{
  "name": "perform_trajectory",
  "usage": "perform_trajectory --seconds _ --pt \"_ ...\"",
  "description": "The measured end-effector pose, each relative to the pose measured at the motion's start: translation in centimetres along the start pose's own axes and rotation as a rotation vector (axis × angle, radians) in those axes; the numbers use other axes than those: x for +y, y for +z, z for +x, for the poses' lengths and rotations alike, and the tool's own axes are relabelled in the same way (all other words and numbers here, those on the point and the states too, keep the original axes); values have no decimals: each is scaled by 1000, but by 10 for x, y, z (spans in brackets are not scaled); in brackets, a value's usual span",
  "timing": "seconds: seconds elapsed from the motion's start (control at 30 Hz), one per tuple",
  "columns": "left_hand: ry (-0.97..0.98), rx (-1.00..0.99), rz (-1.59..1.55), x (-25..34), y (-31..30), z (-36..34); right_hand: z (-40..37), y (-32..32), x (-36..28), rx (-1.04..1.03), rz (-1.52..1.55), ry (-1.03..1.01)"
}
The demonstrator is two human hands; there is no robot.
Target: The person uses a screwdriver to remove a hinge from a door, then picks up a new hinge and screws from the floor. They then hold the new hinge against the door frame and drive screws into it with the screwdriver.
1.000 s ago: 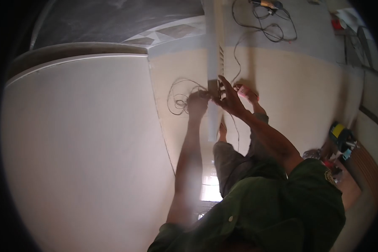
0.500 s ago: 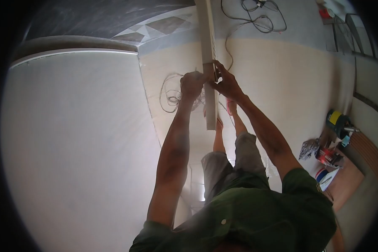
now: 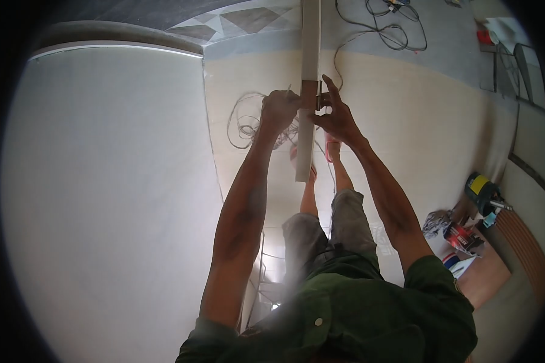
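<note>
A long, pale narrow board [image 3: 310, 48] runs from the top of the view down between my hands, with a brown bare stretch [image 3: 309, 94] on its face at hand height. My left hand [image 3: 280, 110] is closed at the board's left side, and a thin pale stick [image 3: 289, 89] pokes up from its fingers. On the right side, a small metal plate [image 3: 319, 95] stands at the brown stretch. My right hand [image 3: 338, 118] has its fingers bent around that plate, the thumb at the board's edge and the index finger raised.
A coiled cable [image 3: 243, 130] lies on the floor behind my left hand, and a dark cord [image 3: 381, 27] loops farther off. A large white panel [image 3: 115, 181] fills the left. At right are a dark green bucket [image 3: 483, 192], a red container [image 3: 463, 237] and clutter.
The board and both hands appear slightly higher in view. My right fingers have spread a little, and more of the brown stretch and metal plate shows.
</note>
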State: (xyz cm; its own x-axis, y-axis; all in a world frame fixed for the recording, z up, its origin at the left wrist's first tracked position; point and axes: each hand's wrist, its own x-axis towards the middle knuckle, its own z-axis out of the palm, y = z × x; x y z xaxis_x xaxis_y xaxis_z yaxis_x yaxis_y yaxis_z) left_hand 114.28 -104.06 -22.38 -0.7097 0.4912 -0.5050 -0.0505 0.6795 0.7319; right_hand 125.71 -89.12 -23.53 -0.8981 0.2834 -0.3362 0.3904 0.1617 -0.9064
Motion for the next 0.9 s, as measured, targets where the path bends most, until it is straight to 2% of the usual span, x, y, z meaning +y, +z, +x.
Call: perform_trajectory --seconds 0.07,0.17,0.3,0.4,0.5,0.57,0.6,0.63,0.67,0.7,0.73,0.77,0.8,0.87,0.9 --pt "-10 5 16 0 1 -1 -4 -3 6 -17 45 9" --pt "-22 0 1 4 -2 -2 -1 -8 16 -21 379 218" --pt "-7 51 13 -4 4 0 3 -10 12 -59 305 214" --pt "-93 1 1 9 0 -3 4 -8 8 -20 217 151" --pt "198 67 182 -7 5 -1 4 -4 11 29 156 116" --pt "115 65 274 -10 8 3 1 1 27 33 149 108" --pt "391 33 633 -42 16 11 3 4 42 30 42 115" --pt "489 -16 928 -53 21 12 -1 10 65 77 -139 -13" --pt "470 4 770 -82 28 18 -2 13 73 73 -192 -36" --pt "400 18 830 -67 28 12 -3 16 81 70 -245 -60" --pt "263 -51 671 -47 22 7 -2 17 77 91 -87 -30" --pt "404 49 705 -55 24 10 -1 18 72 117 73 -3" --pt "134 51 402 -30 17 3 -2 17 45 138 -23 34" --pt "154 117 179 -34 21 2 -2 16 21 185 10 17" --pt "144 122 209 -36 22 2 0 19 19 212 7 -14"
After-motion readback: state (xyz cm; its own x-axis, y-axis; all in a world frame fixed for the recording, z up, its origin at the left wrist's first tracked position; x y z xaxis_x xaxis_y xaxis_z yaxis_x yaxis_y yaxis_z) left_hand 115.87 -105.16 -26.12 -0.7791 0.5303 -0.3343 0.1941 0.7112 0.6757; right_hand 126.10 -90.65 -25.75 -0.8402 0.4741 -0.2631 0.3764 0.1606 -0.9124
